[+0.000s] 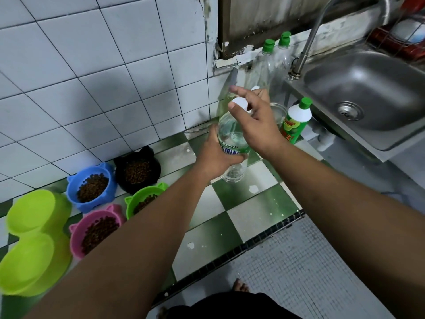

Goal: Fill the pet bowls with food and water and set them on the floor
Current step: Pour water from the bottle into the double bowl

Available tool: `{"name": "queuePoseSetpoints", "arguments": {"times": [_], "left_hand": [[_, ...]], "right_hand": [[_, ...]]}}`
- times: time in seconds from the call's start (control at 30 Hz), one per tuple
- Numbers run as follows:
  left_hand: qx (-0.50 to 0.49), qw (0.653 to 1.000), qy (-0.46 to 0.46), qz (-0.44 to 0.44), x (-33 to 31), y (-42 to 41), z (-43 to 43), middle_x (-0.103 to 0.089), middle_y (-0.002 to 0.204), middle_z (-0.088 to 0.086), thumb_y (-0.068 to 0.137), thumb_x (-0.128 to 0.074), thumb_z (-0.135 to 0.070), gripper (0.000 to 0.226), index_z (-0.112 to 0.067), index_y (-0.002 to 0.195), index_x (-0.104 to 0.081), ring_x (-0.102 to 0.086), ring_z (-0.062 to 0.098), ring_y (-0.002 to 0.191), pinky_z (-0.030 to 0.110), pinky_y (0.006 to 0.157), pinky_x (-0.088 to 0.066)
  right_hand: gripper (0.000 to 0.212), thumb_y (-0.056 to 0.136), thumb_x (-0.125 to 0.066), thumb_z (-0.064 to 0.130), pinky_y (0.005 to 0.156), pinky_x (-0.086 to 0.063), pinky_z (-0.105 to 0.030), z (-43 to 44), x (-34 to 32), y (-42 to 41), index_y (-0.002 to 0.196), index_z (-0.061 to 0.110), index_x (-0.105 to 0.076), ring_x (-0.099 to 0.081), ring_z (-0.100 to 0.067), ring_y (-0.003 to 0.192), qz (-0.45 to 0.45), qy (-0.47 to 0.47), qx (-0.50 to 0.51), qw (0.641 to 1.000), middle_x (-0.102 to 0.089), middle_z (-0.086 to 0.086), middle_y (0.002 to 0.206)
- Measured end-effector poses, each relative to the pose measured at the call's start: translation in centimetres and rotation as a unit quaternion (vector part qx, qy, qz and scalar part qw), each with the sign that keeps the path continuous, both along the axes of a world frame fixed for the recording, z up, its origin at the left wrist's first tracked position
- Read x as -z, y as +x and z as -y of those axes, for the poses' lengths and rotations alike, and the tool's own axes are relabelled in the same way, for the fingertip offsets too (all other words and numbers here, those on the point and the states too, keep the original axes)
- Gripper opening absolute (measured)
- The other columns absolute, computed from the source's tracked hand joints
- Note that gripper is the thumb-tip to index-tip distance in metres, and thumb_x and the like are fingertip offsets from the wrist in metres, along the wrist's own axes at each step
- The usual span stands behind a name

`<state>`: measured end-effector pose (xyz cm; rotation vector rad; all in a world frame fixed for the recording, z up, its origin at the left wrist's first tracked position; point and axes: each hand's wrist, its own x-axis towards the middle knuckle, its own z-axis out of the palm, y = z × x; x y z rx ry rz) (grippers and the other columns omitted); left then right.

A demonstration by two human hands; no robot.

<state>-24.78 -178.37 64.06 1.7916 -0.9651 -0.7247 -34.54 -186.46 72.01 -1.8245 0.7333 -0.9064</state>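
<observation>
My left forearm hides pt of the green bowl (pixel 131 203); lime double bowl (pixel 34 226) cut by the frame's left edge. Bottle label half under my fingers, unreadable. Water bottle (pixel 228 131) mid-frame, tilted. Left hand (pixel 213 157) wraps its body; right hand (pixel 257 120) above, thumb + fingers pinching the white cap (pixel 240 103). Blue bowl (pixel 92 204), black bowl (pixel 119 178), pink bowl (pixel 78 233) w/ kibble (pixel 94 187), lower left.

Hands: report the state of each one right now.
Left hand: grips the water bottle around its body.
Right hand: pinches the bottle's white cap.
</observation>
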Motion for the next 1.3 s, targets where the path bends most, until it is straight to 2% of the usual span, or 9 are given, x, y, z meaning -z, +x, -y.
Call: {"name": "queuePoseSetpoints", "arguments": {"times": [0.23,0.4,0.57,0.63,0.77,0.93,1.03,1.17,1.3], "left_hand": [[0.013,1.0,0.001,-0.004,-0.2,-0.1,0.3,-0.068,0.12,-0.013,0.05,-0.097,-0.035,0.102,-0.037,0.135,-0.04,-0.067,0.008,0.108,0.041,0.097,-0.057],[0.01,1.0,-0.008,-0.005,-0.3,-0.3,0.0,-0.064,0.126,-0.012,0.06,-0.098,-0.023,0.102,-0.031,0.142,-0.038,-0.062,-0.002,0.11,0.019,0.09,-0.051],[0.0,1.0,-0.003,0.007,-0.4,-0.2,-0.2,-0.061,0.123,-0.015,0.06,-0.098,-0.024,0.102,-0.025,0.143,-0.038,-0.057,-0.012,0.1,-0.003,0.073,-0.043],[-0.011,1.0,-0.005,0.013,-0.3,-0.1,-0.3,-0.06,0.123,-0.014,0.06,-0.098,-0.024,0.103,-0.024,0.143,-0.038,-0.056,-0.012,0.099,-0.004,0.073,-0.041],[-0.018,0.999,-0.009,0.036,-0.1,-0.1,-0.4,-0.061,0.127,-0.012,0.058,-0.098,-0.031,0.102,-0.024,0.141,-0.04,-0.061,0.002,0.109,0.008,0.084,-0.045],[-0.016,0.999,-0.016,0.049,0.4,-0.6,-0.4,-0.061,0.126,-0.011,0.058,-0.097,-0.034,0.098,-0.028,0.137,-0.04,-0.062,0.005,0.111,0.025,0.095,-0.053],[-0.018,0.998,-0.015,0.055,0.6,-0.9,-0.3,-0.061,0.129,-0.01,0.055,-0.095,-0.041,0.1,-0.033,0.136,-0.039,-0.063,0.008,0.115,0.038,0.1,-0.055],[-0.024,0.998,-0.015,0.054,0.6,-1.0,-0.4,-0.063,0.127,-0.013,0.054,-0.096,-0.041,0.098,-0.036,0.134,-0.039,-0.063,0.006,0.114,0.037,0.1,-0.055],[-0.03,0.998,-0.017,0.043,0.6,-1.1,-0.6,-0.064,0.122,-0.016,0.057,-0.097,-0.035,0.094,-0.034,0.133,-0.041,-0.064,0.0,0.11,0.031,0.098,-0.056]], "right_hand": [[0.032,0.092,-0.063,0.018,0.096,-0.05,-0.043,-1.0,0.4,-0.5,0.122,0.009,-0.056,-0.059,-0.015,0.101,0.094,-0.02,0.042,0.994,-0.061,-0.003,0.109],[0.026,0.095,-0.065,0.023,0.085,-0.055,-0.038,-0.4,0.4,-1.3,0.114,0.007,-0.058,-0.063,-0.02,0.093,0.129,-0.024,0.064,0.989,-0.063,-0.011,0.105],[0.027,0.088,-0.073,0.015,0.066,-0.046,-0.024,0.3,3.0,-2.8,0.102,0.011,-0.05,-0.048,-0.005,0.068,0.196,0.049,0.169,0.965,-0.051,0.005,0.08],[0.03,0.085,-0.076,0.015,0.066,-0.048,-0.027,0.3,6.0,-4.0,0.097,0.015,-0.049,-0.047,-0.007,0.067,0.162,0.078,0.195,0.964,-0.051,0.004,0.079],[0.033,0.079,-0.081,0.024,0.069,-0.052,-0.031,-0.4,12.0,-6.4,0.088,0.033,-0.051,-0.056,-0.016,0.071,0.001,0.077,0.186,0.98,-0.059,-0.016,0.093],[0.025,0.08,-0.082,0.018,0.071,-0.049,-0.021,-1.4,15.5,-7.7,0.094,0.02,-0.061,-0.057,-0.012,0.075,-0.117,0.028,0.116,0.986,-0.057,-0.004,0.099],[0.028,0.081,-0.081,0.021,0.081,-0.048,-0.026,-1.3,17.2,-8.1,0.105,0.013,-0.069,-0.058,-0.017,0.085,-0.224,0.004,0.069,0.972,-0.055,-0.005,0.107],[0.033,0.077,-0.082,0.02,0.079,-0.039,-0.024,-1.6,19.6,-8.5,0.107,0.011,-0.073,-0.059,-0.028,0.097,-0.342,0.003,0.02,0.94,-0.059,-0.013,0.11],[0.036,0.068,-0.087,0.019,0.085,-0.045,-0.03,-1.6,20.7,-8.5,0.1,0.01,-0.074,-0.058,-0.033,0.101,-0.35,0.009,0.022,0.936,-0.063,-0.015,0.106]]}}
